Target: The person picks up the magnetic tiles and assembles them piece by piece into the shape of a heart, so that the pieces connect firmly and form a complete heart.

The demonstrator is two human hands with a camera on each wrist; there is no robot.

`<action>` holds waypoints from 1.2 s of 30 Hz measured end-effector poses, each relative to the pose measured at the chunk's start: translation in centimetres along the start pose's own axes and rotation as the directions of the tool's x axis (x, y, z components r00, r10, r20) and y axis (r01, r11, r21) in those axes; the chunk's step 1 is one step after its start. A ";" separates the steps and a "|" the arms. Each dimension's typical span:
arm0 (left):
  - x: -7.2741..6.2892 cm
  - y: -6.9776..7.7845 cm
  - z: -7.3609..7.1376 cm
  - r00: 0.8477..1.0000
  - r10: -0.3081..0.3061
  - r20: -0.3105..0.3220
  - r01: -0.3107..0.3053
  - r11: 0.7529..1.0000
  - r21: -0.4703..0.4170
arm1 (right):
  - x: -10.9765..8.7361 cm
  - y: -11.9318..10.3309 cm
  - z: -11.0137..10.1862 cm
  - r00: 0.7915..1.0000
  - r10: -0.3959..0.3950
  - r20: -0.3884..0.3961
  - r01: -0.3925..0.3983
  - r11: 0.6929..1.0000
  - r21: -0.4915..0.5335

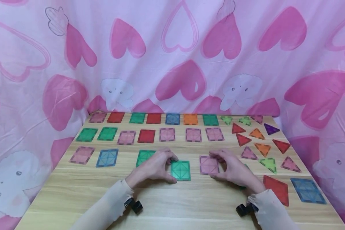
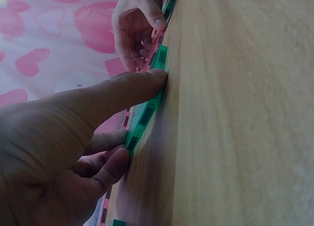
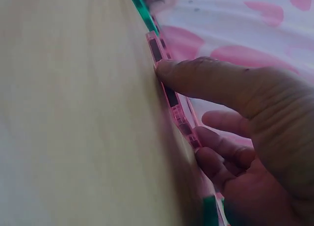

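Note:
My left hand (image 1: 156, 166) grips a translucent green square magnetic tile (image 1: 181, 171) at its left side, thumb on the near edge and fingers at the far corner. To the right of it, my right hand (image 1: 234, 168) holds a pink square magnetic tile (image 1: 208, 165) between thumb and fingers. A narrow gap of wood separates the two tiles. In the left wrist view the green tile (image 2: 145, 115) tilts above the wood, thumb on its near edge. The right wrist view has the pink tile (image 3: 170, 96) pinched by its edge, close over the tabletop. Another green square (image 1: 145, 157) is partly hidden behind my left hand.
Rows of square tiles in several colours, such as a blue one (image 1: 107, 157), lie across the wooden table (image 1: 172, 204). Triangular tiles, including an orange one (image 1: 262, 149), spread at the right. Nearer are a large red tile (image 1: 277, 190) and a large blue tile (image 1: 308, 190). A pink heart-print curtain (image 1: 149, 86) surrounds the table.

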State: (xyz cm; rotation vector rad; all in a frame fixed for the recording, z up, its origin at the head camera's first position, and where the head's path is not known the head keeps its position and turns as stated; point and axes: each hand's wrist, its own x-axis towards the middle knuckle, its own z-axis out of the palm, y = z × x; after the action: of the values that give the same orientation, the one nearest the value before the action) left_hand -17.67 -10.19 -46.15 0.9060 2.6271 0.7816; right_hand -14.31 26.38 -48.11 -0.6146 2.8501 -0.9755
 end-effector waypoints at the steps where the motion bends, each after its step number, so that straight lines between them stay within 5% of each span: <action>1: 0.0 0.0 0.0 1.000 -0.001 -0.002 0.001 1.000 0.002 | 0.0 -0.2 0.2 1.000 -0.008 0.002 0.008 1.000 0.003; 15: 0.6 0.9 0.9 1.000 0.027 0.009 -0.027 1.000 -0.014 | -1.3 -1.1 1.6 1.000 -0.016 0.021 0.011 0.984 0.177; 21: -0.6 -0.2 -0.5 0.998 0.029 -0.062 -0.034 0.995 -0.089 | -1.0 -0.7 2.0 0.999 -0.027 0.038 0.017 0.969 0.248; 30: -4.5 -4.8 -5.5 0.964 -0.054 -0.259 0.011 0.986 -0.167 | -0.7 -0.7 2.3 0.999 -0.028 0.037 0.018 0.967 0.256; 36: -6.9 -8.7 -5.8 0.962 -0.080 -0.262 0.033 0.983 -0.178 | -0.8 -0.7 2.2 0.999 0.008 0.033 -0.016 0.968 0.251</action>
State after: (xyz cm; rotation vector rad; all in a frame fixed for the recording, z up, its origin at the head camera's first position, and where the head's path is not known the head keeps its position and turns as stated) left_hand -18.99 -22.66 -45.86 0.7180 2.7409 1.1700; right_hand -12.90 24.94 -49.56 -0.5796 2.6379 -1.2854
